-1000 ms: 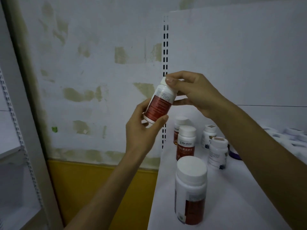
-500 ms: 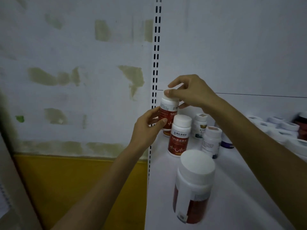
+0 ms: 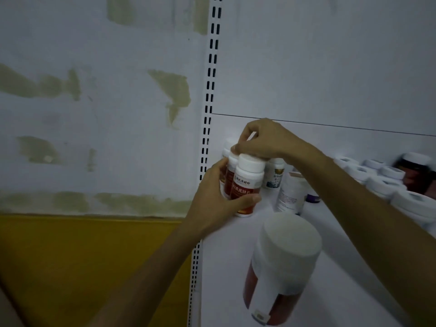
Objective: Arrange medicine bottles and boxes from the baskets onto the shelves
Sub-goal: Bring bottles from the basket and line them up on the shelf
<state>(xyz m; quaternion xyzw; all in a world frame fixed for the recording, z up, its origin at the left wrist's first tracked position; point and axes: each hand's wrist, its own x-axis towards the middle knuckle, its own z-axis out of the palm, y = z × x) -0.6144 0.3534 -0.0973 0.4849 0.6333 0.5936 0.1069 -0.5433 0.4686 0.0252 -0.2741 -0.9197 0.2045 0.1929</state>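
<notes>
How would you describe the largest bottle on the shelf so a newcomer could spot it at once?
Find the white shelf right of the slotted post. At its front, nearest the camera, the large bottle stands alone. Its broad white cap and bulk dwarf the small bottles behind.

The left hand (image 3: 217, 199) is covering most of the second bottle (image 3: 230, 171) behind the front bottle (image 3: 247, 182) at the shelf's (image 3: 226, 267) left edge, and a third bottle (image 3: 227, 147) is showing only a sliver beyond them. The right hand (image 3: 266, 140) is hiding the second bottle's cap, and its forearm is crossing a white bottle (image 3: 290, 192), which is masking a purple-based item (image 3: 312, 198). The big bottle (image 3: 283, 267) at the near edge is blurring past reading, and the picture's right edge is cutting off a smeared dark jar (image 3: 415, 173).
</notes>
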